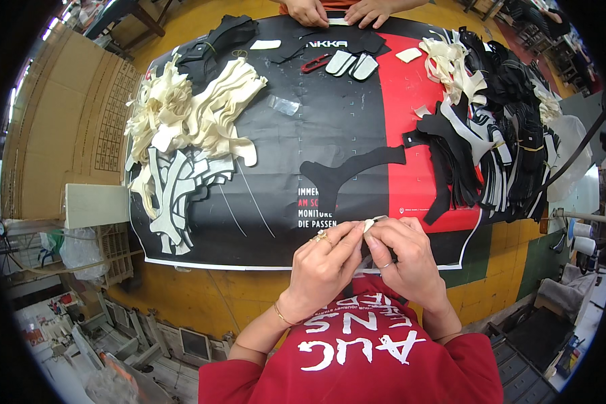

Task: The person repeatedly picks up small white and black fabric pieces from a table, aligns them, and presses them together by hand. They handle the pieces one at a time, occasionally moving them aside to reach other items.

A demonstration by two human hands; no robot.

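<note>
My left hand (321,264) and my right hand (408,257) meet at the table's near edge, fingers pinched together. Between the fingertips shows a small cream-white piece (369,225), mostly covered; its kind is too hidden to tell. Just beyond my hands lies a flat black Y-shaped fabric piece (347,170), one arm reaching onto the red part of the table cover. A stack of black cut fabric pieces (444,161) sits to the right of it.
Cream fabric pieces (215,101) and white branched pieces (172,195) pile up at left. Black bundles (518,141) crowd the right. White pads (353,65) and a red tool (315,64) lie toward the back, near another person's hands (367,11). A cardboard box (54,128) stands at left.
</note>
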